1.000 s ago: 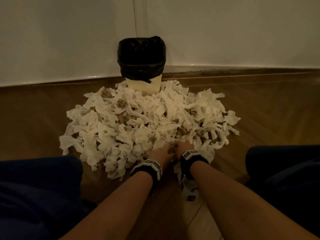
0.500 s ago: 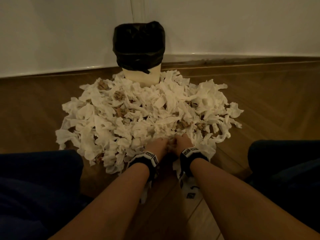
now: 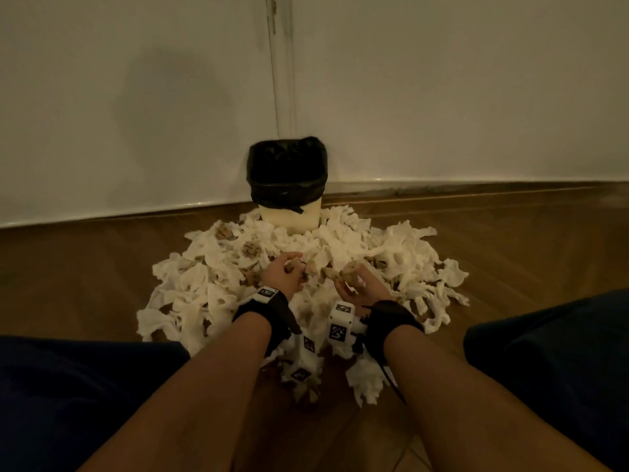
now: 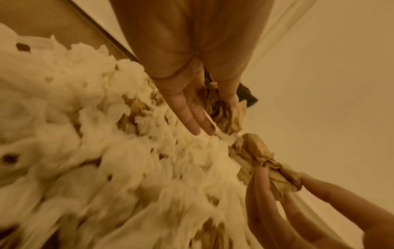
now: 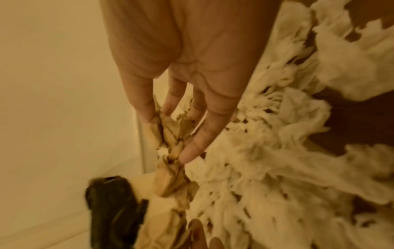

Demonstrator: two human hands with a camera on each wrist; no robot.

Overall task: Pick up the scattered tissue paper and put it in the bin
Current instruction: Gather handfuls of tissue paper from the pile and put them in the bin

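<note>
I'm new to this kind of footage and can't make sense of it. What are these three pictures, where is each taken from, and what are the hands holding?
There is no machine here: a person sits on a wooden floor wearing three cameras. The wide picture comes from the head, looking down at both forearms. The black straps with white blocks on the wrists carry the other two cameras, which look along each palm towards the fingers.

On the floor lies a big pile of white tissue paper with some brown crumpled pieces mixed in. Behind it, against the wall, stands a bin lined with a black bag.

The left hand has brown crumpled paper in its grip. The right hand pinches another brown wad. Both hands are above the pile, short of the bin.
</note>
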